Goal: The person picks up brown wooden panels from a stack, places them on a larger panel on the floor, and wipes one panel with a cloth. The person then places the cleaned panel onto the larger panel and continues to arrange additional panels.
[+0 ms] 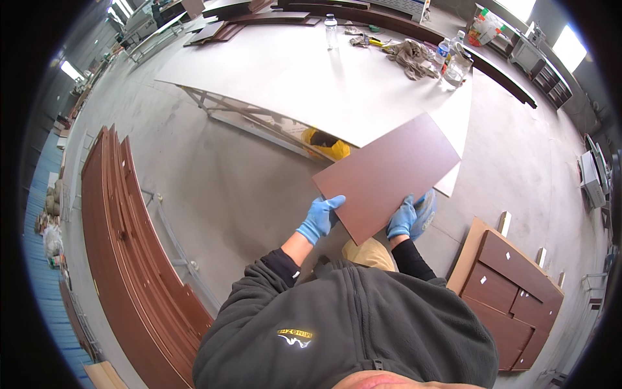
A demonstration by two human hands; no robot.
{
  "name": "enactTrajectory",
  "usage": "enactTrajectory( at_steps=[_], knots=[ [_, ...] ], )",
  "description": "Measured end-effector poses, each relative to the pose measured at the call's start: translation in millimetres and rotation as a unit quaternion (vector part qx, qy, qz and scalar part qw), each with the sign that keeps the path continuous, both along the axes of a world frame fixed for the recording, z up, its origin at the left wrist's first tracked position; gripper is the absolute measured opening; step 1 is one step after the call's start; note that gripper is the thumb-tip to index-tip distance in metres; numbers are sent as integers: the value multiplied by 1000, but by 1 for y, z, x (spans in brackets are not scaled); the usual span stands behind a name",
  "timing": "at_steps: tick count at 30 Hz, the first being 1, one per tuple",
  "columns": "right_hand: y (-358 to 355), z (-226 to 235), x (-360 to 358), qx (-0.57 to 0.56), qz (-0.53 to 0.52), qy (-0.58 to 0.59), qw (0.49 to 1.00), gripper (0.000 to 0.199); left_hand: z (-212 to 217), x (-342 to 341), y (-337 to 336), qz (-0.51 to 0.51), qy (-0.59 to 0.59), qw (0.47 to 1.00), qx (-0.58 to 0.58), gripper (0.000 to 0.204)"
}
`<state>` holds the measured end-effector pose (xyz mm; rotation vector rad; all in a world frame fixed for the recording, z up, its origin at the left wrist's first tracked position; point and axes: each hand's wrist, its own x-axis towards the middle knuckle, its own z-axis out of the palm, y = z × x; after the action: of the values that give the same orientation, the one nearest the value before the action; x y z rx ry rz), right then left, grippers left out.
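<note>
From where I stand, the brown board [392, 178] is up in both gloved hands, in front of the person's body and across the near corner of the white desk [272, 71]; whether its underside touches the desk I can't tell. The left hand [319, 218] pinches the short near edge, thumb on the upper face, its fingers mostly lost underneath. The right hand [403, 217] pinches the long edge on the right the same way, thumb up, fingertips hidden below. The board's long axis slants, the near short end toward the person's left, the far end pointing away and to the right, broad face up, with a pale sheen toward that far end. It hides part of the desk's edge. Just beside the right hand is a rounded bluish thing [426, 211], half covered, and I can't make out what it is. A yellow bag [339, 150] shows under the desk, its top covered and its dark contents unclear. On the left, a stack of long boards [139, 240] disappears behind the grey jacket [291, 301]. On the desk, a crumpled rag [413, 57] partly blends with the clutter around it.
</note>
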<state>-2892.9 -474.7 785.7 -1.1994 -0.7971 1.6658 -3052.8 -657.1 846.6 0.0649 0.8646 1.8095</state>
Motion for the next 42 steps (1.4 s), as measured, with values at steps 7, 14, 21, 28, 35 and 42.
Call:
enactTrajectory(
  at_steps=[7,14,21,28,35,42],
  knots=[
    [77,-39,-122,-42,-9,-51,998,50,-13,-180,132,-94,51,993,-43,46],
    [162,-23,-209,-177,166,-101,965,48,-22,-338,255,-194,82,972,-106,51],
    [281,55,-245,-143,509,-288,798,50,-52,-439,347,-286,92,940,-165,51],
    [420,81,-345,158,299,-411,847,36,-65,-494,415,-471,281,760,-348,59],
    [584,1,-441,351,151,-594,708,45,-31,-542,441,-523,447,643,-337,55],
    [671,-60,-481,468,85,-736,482,59,-63,-622,456,-115,545,789,-259,50]
  ],
)
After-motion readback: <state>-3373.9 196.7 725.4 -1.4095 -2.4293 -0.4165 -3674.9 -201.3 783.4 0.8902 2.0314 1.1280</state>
